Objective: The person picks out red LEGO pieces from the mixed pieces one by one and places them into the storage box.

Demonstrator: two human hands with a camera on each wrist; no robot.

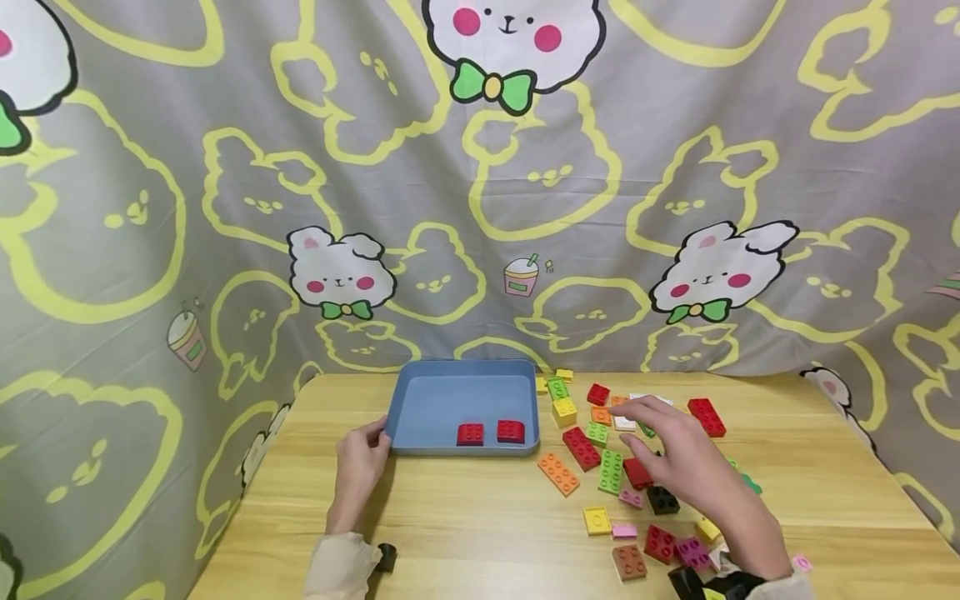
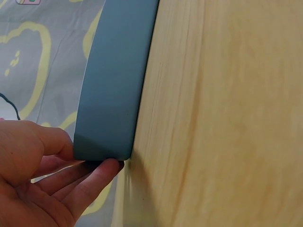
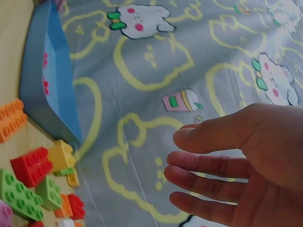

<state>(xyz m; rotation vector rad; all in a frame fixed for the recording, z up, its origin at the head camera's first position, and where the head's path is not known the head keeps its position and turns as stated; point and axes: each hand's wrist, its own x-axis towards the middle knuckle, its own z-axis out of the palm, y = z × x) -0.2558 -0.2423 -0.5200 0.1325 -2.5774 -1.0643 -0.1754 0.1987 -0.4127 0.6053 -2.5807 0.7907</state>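
Pinching the blue tray at its near left corner with the left hand, thumb on one side and fingertips on the other; hovering over the loose bricks with the right hand, loosely extended and holding nothing. With the tray at the far edge of the table, left of its middle, and two red bricks lying inside along the near wall. With the loose bricks strewn over the right half, from the far edge towards the near one. Probably at the choosing step, between placements. Likely to call next for lowering onto one brick, perhaps red, and pinching without nudging neighbours.
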